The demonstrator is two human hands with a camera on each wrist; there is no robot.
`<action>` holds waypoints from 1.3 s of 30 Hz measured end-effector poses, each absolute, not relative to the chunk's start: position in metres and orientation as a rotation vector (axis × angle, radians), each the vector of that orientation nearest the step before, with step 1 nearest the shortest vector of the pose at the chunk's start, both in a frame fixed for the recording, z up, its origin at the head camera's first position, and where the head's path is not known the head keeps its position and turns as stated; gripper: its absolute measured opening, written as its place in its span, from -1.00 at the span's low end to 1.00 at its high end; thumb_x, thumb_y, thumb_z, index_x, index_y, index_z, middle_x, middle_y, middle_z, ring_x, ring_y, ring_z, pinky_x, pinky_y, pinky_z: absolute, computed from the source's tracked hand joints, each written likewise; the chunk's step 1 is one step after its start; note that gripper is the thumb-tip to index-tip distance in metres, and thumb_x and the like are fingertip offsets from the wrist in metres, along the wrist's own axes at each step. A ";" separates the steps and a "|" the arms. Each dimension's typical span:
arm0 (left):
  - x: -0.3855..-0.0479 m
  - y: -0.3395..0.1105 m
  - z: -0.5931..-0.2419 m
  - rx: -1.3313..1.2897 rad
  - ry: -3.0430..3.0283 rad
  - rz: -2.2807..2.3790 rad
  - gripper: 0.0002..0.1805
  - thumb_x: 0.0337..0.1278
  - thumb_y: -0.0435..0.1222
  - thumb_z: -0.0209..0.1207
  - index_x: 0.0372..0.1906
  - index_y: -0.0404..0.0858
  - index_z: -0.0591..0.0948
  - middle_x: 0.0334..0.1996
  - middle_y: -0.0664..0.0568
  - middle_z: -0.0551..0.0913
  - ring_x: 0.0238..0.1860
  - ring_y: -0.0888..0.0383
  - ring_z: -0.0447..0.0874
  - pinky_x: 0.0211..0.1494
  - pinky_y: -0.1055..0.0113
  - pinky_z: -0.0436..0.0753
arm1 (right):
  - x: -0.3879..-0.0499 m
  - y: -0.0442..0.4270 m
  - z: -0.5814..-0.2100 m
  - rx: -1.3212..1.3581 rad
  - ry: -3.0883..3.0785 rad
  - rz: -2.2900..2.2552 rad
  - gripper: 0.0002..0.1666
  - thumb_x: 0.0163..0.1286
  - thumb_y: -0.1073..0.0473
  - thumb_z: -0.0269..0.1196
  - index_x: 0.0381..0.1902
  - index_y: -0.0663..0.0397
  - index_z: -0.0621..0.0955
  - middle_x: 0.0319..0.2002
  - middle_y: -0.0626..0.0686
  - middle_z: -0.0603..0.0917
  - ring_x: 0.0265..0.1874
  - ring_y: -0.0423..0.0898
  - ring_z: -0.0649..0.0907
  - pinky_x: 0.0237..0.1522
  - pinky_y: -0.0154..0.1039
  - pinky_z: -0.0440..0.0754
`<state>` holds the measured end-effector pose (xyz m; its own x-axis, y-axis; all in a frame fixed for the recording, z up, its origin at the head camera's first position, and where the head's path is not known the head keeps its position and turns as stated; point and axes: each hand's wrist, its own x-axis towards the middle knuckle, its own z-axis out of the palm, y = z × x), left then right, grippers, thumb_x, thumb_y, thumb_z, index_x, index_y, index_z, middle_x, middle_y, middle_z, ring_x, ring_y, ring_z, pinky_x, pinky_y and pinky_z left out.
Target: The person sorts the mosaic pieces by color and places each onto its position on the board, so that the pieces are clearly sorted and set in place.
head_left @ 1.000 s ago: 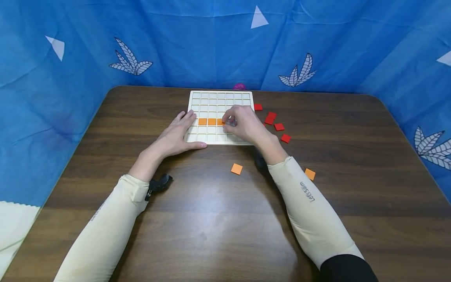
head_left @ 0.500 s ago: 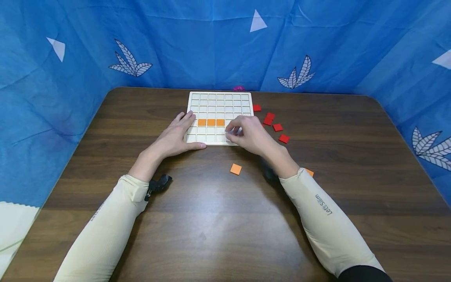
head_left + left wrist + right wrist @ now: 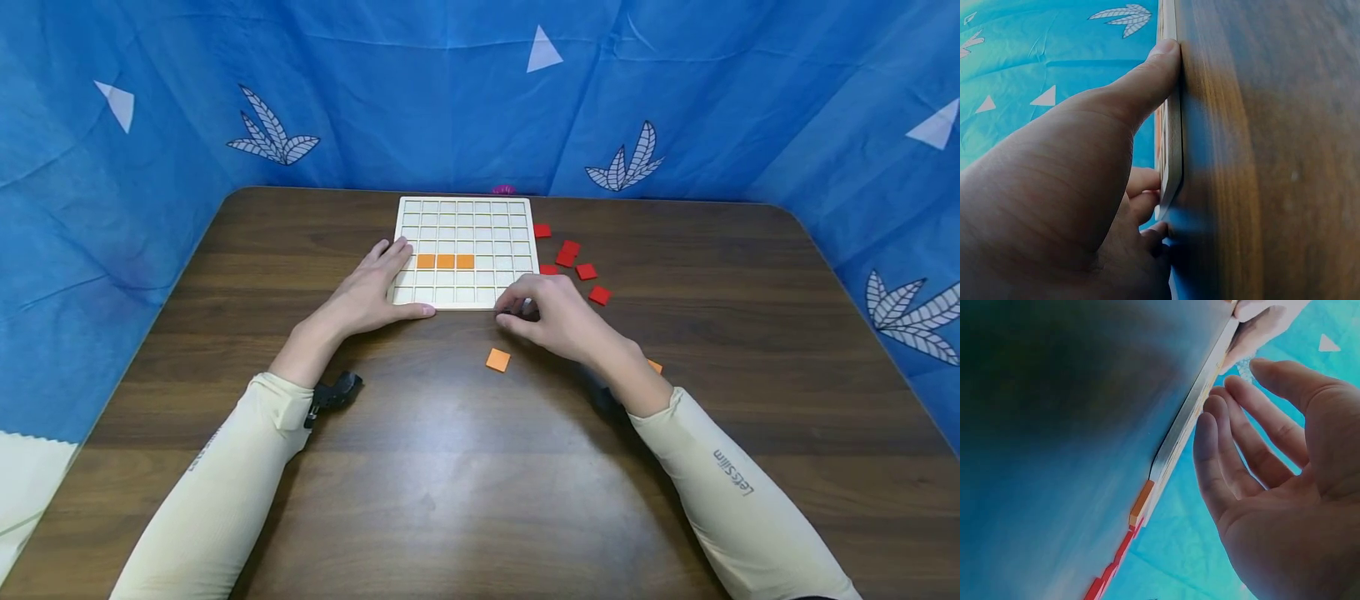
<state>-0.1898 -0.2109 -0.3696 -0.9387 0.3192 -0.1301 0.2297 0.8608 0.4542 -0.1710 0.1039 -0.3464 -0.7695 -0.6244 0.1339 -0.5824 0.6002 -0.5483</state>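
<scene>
A white gridded board (image 3: 465, 295) lies at the far side of the table, with a row of three orange tiles (image 3: 446, 262) in its cells. My left hand (image 3: 367, 287) is spread over its near-left corner, the thumb (image 3: 1163, 59) on the near edge. Over the near-right corner, my right hand (image 3: 551, 312) hovers with loosely bent fingers. The right wrist view shows nothing between the right thumb and fingers (image 3: 1254, 437). A loose orange tile (image 3: 498, 360) lies just in front of the board, and another orange tile (image 3: 655, 367) is partly hidden behind my right forearm.
Several red tiles (image 3: 586, 272) are scattered to the right of the board on the wooden table (image 3: 420, 467). A blue patterned curtain (image 3: 450, 100) hangs along the far edge. A small pink object (image 3: 503, 190) shows behind the board.
My right hand has left the third orange tile in the row and come back toward me and to the right. The left hand has stayed on the board's corner.
</scene>
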 end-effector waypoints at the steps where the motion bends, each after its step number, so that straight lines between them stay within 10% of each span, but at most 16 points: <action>1: -0.190 -0.211 -0.369 0.423 2.832 0.656 0.26 0.18 0.27 0.37 0.72 -0.25 -0.01 0.75 -0.08 -0.14 0.74 -0.15 -0.31 0.71 -0.20 -0.02 | -0.169 0.105 -0.346 -1.041 2.730 -0.905 -0.86 0.41 0.12 0.45 -0.12 -0.02 0.81 -0.27 -0.10 0.77 -0.27 -0.16 0.70 -0.13 -0.15 0.69; 17: -0.187 -0.213 -0.361 0.412 2.801 0.670 0.25 0.20 0.27 0.36 0.72 -0.25 -0.01 0.75 -0.08 -0.15 0.74 -0.16 -0.31 0.70 -0.23 -0.04 | -0.147 0.106 -0.338 -1.156 2.608 -0.810 -0.64 0.25 -0.08 0.58 -0.12 -0.01 0.80 -0.26 -0.14 0.77 -0.26 -0.18 0.67 -0.12 -0.23 0.69; 39: -0.188 -0.213 -0.356 0.410 2.792 0.672 0.25 0.18 0.28 0.37 0.72 -0.25 0.00 0.75 -0.07 -0.14 0.74 -0.17 -0.31 0.70 -0.22 -0.02 | -0.159 0.110 -0.329 -1.150 2.650 -0.825 -0.76 0.24 0.16 0.57 -0.13 0.00 0.80 -0.24 -0.09 0.77 -0.25 -0.11 0.68 -0.11 -0.19 0.72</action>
<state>-0.1878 -0.2129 -0.3563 -0.9318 0.3232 -0.1650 0.2127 0.8549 0.4732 -0.1587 0.1096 -0.3288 -0.6988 -0.7099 0.0883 -0.6345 0.5581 -0.5347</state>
